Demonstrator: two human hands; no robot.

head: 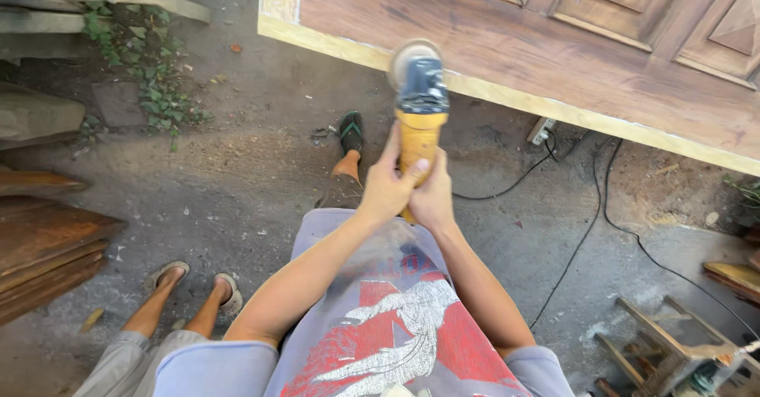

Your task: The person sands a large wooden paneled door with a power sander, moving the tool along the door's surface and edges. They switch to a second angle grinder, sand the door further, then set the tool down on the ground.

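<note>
Both of my hands grip a yellow and black angle grinder (pixel 419 116) by its yellow body. My left hand (pixel 387 185) wraps the handle from the left, and my right hand (pixel 434 195) clasps it from the right. The grinder's round sanding disc (pixel 405 58) meets the pale front edge of a large brown wooden door (pixel 507 41) that lies flat in front of me. The door has carved raised panels at the upper right.
Black cables (pixel 590 223) run over the dirt ground to a white power strip (pixel 541 130) under the door. Another person's sandalled feet (pixel 194 282) stand at the lower left. Stacked wooden boards (pixel 43 246) lie left; a small wooden stool (pixel 665 349) sits lower right.
</note>
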